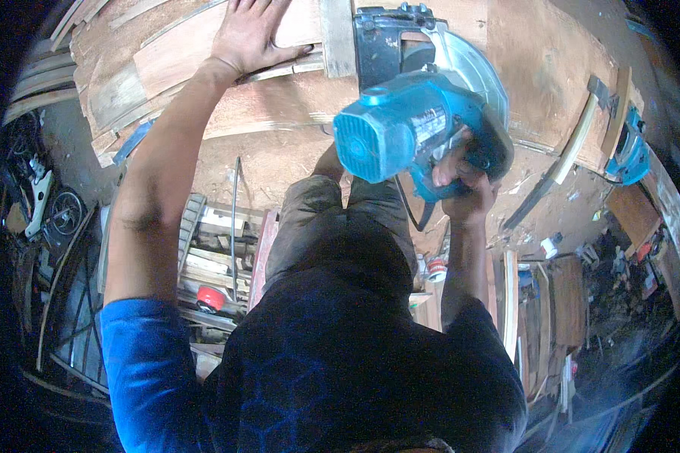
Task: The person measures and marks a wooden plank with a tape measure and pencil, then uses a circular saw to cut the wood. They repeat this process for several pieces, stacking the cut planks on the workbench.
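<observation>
Hands | left hand [251,34] flat on plywood board [204,53] | right hand [465,185] gripping blue plastic circular saw [412,128]

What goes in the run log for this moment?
left hand flat on wooden board | right hand gripping blue circular saw | saw on workbench

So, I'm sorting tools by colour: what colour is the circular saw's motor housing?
Bright blue, on the circular saw gripped by the right hand; the head view shows it.
</observation>
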The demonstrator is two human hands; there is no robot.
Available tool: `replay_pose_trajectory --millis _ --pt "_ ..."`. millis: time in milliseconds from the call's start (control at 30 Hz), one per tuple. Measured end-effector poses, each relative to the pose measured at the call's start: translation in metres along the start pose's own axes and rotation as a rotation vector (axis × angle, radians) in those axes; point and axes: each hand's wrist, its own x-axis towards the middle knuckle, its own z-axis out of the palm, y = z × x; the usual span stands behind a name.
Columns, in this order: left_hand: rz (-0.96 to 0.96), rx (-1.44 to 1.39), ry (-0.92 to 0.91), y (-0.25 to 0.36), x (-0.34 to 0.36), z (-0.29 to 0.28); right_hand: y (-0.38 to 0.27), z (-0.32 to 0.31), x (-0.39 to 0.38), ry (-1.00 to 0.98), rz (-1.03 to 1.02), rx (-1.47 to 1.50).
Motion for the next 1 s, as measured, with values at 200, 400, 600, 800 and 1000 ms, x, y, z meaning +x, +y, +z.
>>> replay_pose_trajectory --millis 200,400,600,800,1000 --pt "0.044 0.025 0.035 -0.002 -0.003 0.002 0.005 -0.001 0.002 -0.070 0.008 0.020" --pt "0.061 0.054 0.058 0.000 -0.001 0.004 0.000 -0.001 0.002 -0.101 0.055 0.064" --pt "0.039 0.068 0.028 -0.002 -0.005 0.001 0.000 -0.001 0.000 -0.110 0.084 0.045" --pt "-0.151 0.130 0.096 -0.002 -0.030 0.009 0.015 -0.023 -0.005 -0.033 0.148 0.051" --pt "-0.522 0.187 0.419 -0.081 -0.162 0.036 0.015 -0.019 -0.002 -0.078 0.081 0.081"
